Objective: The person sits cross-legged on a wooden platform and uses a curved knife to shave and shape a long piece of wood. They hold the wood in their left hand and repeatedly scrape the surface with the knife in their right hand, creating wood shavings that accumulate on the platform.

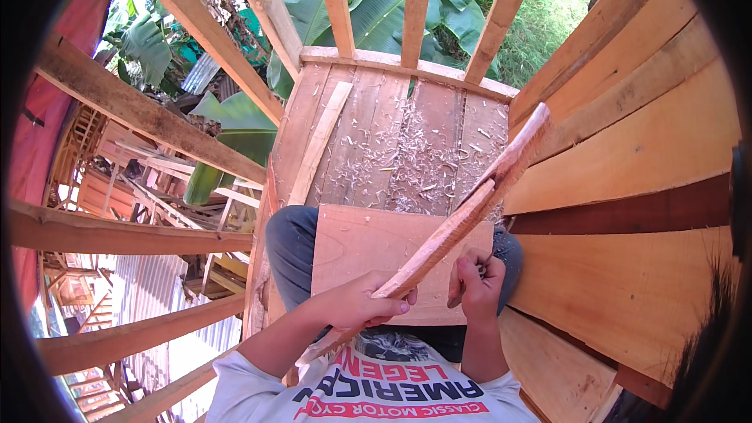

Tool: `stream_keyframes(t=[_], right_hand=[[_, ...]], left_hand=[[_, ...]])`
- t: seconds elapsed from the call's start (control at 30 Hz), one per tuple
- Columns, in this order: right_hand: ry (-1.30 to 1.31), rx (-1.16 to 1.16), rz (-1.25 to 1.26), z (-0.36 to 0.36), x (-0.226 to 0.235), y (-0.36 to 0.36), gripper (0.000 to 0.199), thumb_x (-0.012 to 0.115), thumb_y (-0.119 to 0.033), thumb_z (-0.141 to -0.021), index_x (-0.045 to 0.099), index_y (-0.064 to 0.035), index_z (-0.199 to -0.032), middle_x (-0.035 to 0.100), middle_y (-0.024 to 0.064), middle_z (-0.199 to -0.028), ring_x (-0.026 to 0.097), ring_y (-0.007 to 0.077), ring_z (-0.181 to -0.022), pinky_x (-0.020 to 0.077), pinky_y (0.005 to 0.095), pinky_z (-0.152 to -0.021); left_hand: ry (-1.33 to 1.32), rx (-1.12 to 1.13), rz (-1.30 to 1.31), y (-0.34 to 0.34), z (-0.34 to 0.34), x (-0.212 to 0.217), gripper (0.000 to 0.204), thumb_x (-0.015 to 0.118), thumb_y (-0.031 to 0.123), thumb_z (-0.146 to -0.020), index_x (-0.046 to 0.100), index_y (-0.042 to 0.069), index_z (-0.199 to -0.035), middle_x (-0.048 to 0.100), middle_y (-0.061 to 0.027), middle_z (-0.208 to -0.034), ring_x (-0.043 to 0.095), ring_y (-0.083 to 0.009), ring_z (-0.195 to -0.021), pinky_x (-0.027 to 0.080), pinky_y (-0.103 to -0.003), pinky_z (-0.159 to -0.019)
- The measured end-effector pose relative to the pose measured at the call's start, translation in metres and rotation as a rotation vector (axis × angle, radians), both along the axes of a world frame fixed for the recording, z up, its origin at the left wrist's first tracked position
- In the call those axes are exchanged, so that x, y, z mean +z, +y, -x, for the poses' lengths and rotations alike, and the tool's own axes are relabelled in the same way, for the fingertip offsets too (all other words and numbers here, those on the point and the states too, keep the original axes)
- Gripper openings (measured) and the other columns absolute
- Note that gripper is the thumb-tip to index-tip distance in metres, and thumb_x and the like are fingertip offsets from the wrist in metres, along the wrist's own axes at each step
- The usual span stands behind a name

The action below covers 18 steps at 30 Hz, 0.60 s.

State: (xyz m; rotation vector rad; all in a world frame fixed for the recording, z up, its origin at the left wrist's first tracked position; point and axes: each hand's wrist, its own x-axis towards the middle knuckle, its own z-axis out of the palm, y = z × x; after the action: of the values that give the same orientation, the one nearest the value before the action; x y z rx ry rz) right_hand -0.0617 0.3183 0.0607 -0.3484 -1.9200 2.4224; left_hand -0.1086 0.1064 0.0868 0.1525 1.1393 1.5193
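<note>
My left hand [366, 301] is closed around the lower part of a long, roughly carved wooden stick [446, 241]. The stick slants up to the right, with a notch or step along its edge and a thicker far end. Beside it, my right hand [479, 282] is closed on a small tool [455, 300], apparently a short knife; a bit of its blade shows below the fist and most of it is hidden by the fingers. Under both hands, a flat rectangular wooden board [360, 247] lies across my lap.
Curled shavings [415, 153] litter the plank floor [313, 90] ahead. A loose wooden strip [321, 141] lies on its left side. Slatted railings [133, 231] stand at left and front, and a plank wall [619, 266] rises close on my right. Banana leaves [376, 8] grow beyond.
</note>
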Motion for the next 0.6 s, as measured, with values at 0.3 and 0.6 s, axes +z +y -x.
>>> stream_keyframes(t=[0.3,0.6], right_hand=[[0.020,0.313,-0.499,-0.001,0.016,-0.007,0.016,0.067,-0.013,-0.083,0.065,0.0007,-0.075,0.051,0.0043,-0.050,0.039,0.0066,-0.045,0.0332,0.0267,-0.041],[0.120,0.346,-0.765,0.011,0.024,-0.001,0.014,0.069,-0.018,-0.080,0.069,-0.0043,-0.081,0.059,0.0129,-0.059,0.057,0.0221,-0.047,0.0430,0.0304,-0.046]], left_hand=[[0.180,0.091,-0.003,-0.001,0.006,0.003,0.034,0.061,0.003,-0.073,0.049,0.003,-0.105,0.043,0.0016,-0.072,0.044,-0.0068,-0.062,0.040,-0.023,-0.055],[0.051,0.128,-0.164,-0.003,-0.004,0.003,0.052,0.061,-0.005,-0.072,0.040,0.003,-0.119,0.039,0.0006,-0.078,0.043,-0.0080,-0.070,0.042,-0.023,-0.063]])
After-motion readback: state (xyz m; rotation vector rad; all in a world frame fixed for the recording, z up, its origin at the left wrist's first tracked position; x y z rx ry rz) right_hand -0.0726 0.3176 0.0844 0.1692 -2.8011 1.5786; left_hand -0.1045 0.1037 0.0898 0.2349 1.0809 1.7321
